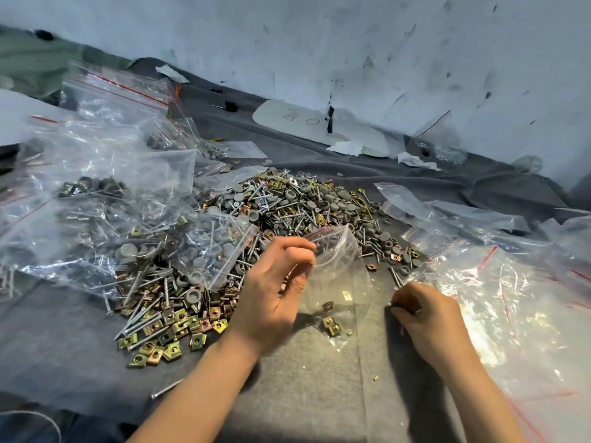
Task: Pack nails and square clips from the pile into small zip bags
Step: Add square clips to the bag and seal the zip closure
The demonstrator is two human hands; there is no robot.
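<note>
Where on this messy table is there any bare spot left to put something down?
Bare grey cloth lies at the near edge, below the held zip bag, and further left around the lone screw. Crowded: the pile, filled bags left, empty bags right.

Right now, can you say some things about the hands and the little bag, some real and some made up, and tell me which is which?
1. The left hand grips the small zip bag by its open top. True.
2. A few square clips lie inside that bag. True.
3. The bag is stuffed full. False: apart from those clips, it is nearly empty.
4. The pile lies on bare wood. False: it lies on a grey cloth.
5. The right hand is flat and open. False: its fingers are curled, seemingly round some nails.
</note>
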